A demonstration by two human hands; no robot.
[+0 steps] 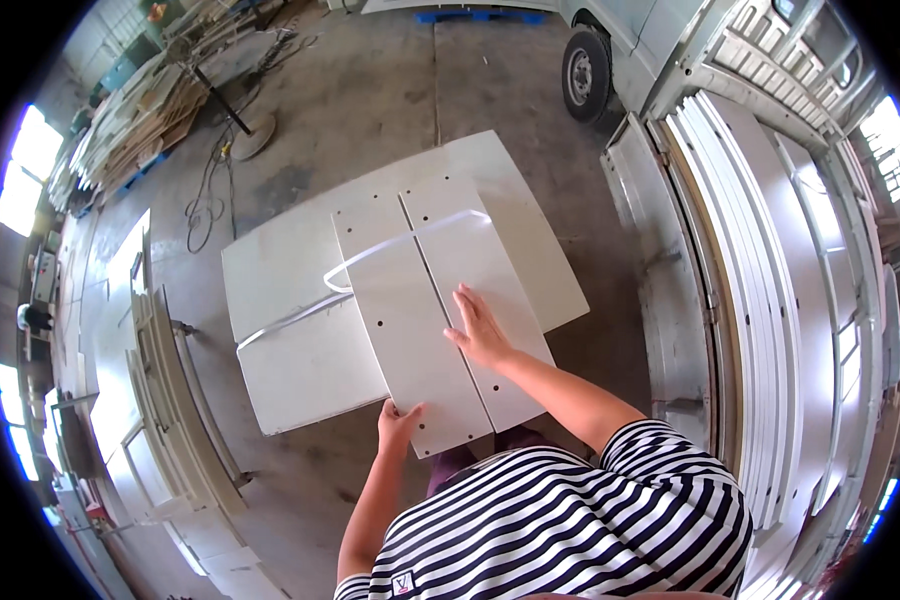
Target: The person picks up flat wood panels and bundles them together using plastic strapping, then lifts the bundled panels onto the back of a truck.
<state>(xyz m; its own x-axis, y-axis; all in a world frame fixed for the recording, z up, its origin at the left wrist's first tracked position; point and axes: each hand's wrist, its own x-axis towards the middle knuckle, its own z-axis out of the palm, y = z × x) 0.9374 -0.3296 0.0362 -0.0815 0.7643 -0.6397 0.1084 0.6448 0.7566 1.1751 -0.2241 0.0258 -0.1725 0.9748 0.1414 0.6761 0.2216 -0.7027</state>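
Note:
Two long white panels (pixel 390 300) with small dark holes lie side by side, a narrow gap between them, across a larger white board (pixel 300 370). My left hand (pixel 397 428) grips the near left corner of the left panel, its thumb on top and its other fingers at the edge. On the right panel (pixel 470 240) my right hand (pixel 480 330) rests flat with the fingers stretched out, close to the gap. A white strap (pixel 290 320) crosses the board and loops over the far part of both panels. What supports the board underneath is hidden.
At the right, a truck bed (pixel 660 290) carries upright white panels (pixel 745 300), with a wheel (pixel 585 75) farther back. Boards (pixel 160 400) lean at the left. A round-based stand (pixel 253 137) and a loose cable (pixel 205 205) are on the floor near stacked boards (pixel 135 130).

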